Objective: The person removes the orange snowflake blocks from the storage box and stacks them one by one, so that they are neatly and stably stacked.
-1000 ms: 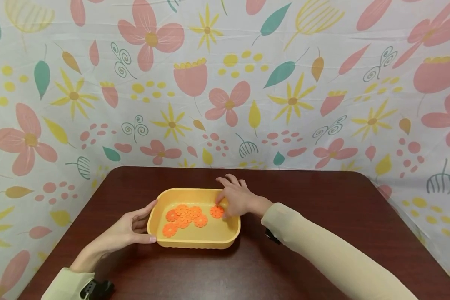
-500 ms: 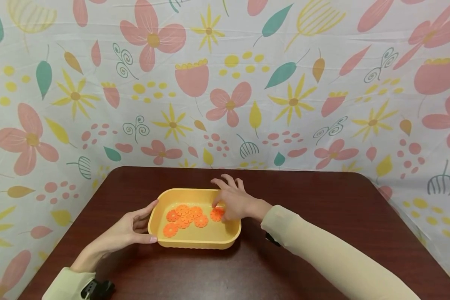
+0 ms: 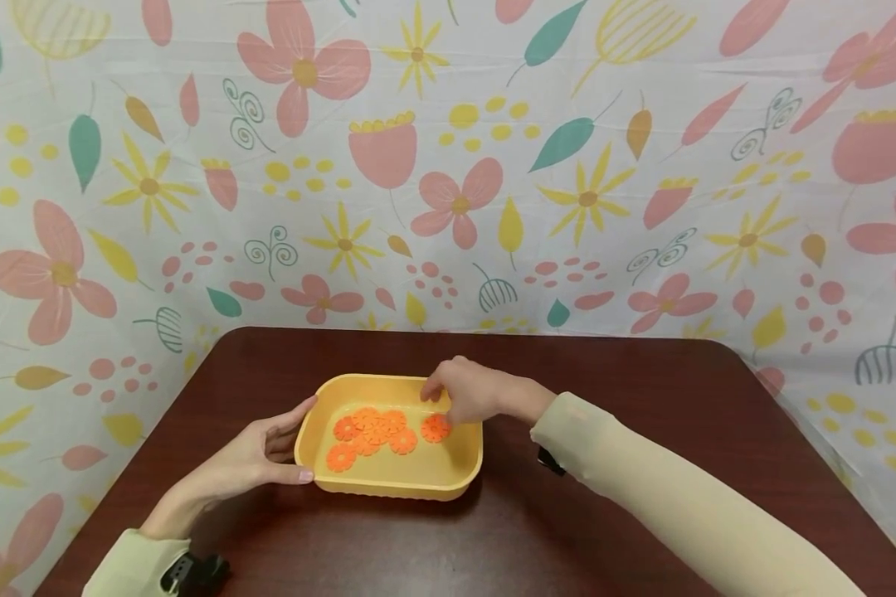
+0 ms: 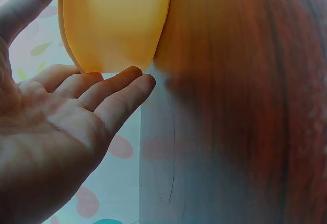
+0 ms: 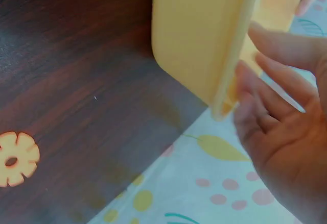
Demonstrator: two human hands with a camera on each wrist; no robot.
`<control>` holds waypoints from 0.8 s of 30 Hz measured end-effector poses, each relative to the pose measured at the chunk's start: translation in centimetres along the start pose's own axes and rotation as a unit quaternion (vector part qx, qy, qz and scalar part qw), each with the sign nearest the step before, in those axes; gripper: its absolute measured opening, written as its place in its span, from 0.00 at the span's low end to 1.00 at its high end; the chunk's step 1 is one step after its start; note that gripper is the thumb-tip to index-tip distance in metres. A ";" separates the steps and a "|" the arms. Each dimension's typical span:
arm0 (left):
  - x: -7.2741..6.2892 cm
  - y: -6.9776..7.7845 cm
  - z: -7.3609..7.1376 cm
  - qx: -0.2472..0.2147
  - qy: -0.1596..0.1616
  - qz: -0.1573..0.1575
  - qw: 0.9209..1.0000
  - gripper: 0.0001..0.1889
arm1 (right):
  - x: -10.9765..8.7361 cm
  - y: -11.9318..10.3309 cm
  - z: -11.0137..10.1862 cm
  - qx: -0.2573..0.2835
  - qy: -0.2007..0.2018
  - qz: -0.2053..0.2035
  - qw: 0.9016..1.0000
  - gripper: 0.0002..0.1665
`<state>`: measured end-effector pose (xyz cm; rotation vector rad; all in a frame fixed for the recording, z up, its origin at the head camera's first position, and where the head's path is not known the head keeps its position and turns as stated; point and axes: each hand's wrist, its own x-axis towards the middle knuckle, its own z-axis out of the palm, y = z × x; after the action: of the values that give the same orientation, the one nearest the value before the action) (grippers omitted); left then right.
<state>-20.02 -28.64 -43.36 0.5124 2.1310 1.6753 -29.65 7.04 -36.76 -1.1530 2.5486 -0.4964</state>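
A yellow plastic tray (image 3: 388, 489) stands on the table with several orange notched discs (image 3: 373, 431) in it, most grouped toward its left and middle. One orange disc (image 3: 435, 428) lies apart near the tray's right end. My left hand (image 3: 246, 456) grips the tray's left end, thumb at the front corner and fingers at the back. In the left wrist view, its fingers (image 4: 120, 89) touch the tray wall. My right hand (image 3: 478, 394) reaches over the right end with fingers loosely bent. The right wrist view shows nothing between its thumb and fingers.
Another orange notched disc (image 5: 18, 158) lies on the dark wooden table, outside the tray, in the right wrist view. A white cloth (image 3: 455, 124) with a flower pattern hangs behind the table's back edge.
My right hand's raised fingers have bent down, and the hand has shifted slightly right. My left hand and the discs in the tray stay much the same.
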 end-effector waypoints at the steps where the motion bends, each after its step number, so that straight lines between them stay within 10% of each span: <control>1: 0.0 0.0 0.0 0.000 0.001 0.000 1.000 0.54 | 0.1 0.0 0.2 0.001 -0.016 0.009 1.000 0.26; 12: 0.1 -0.1 0.0 0.010 0.005 0.007 1.000 0.54 | 1.4 0.0 1.8 -0.035 -0.056 0.057 0.996 0.28; 24: 0.1 -0.3 -0.1 0.002 0.002 0.007 1.000 0.54 | 2.0 0.4 3.6 0.005 -0.042 -0.053 0.998 0.26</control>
<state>-20.20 -28.71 -43.62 0.5270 2.1378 1.6817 -29.72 5.10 -40.42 -1.2816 2.4219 -0.4745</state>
